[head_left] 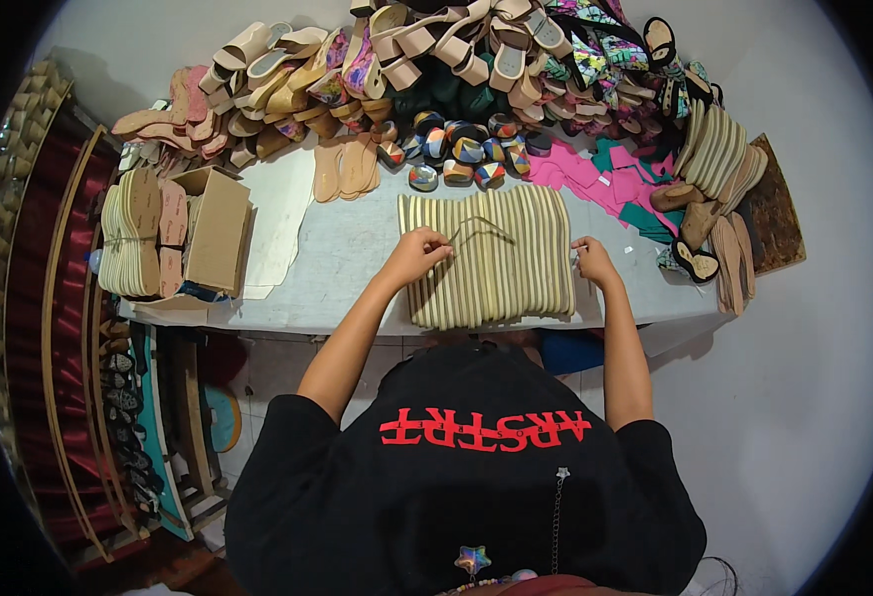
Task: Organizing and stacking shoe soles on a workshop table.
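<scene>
A row of pale striped shoe soles (pixel 491 256), stood on edge and packed side by side, was seen at the near edge of the counter (pixel 347 258), just right of its middle. Each sole's long axis ran from the near edge toward the far edge, while the row itself stretched left to right. A thin cord (pixel 481 226) was laid across the top of the row; where its ends ran could not be made out. The left hand (pixel 418 254) was curled at the row's left end, its fingers pinched on the cord. The right hand (pixel 593 260) was pressed against the row's right end, fingers bent; whether anything was gripped there could not be told. The near ends of the soles were partly hidden by the person's black shirt (pixel 466 497). A cardboard box (pixel 216 226) was set near the left edge, beside a bundle of flat soles (pixel 138 233). Heaped sandals (pixel 426 50) were piled along the far edge, partly cut off at the top. Pink fabric pieces (pixel 595 177) were scattered toward the far right corner.
</scene>
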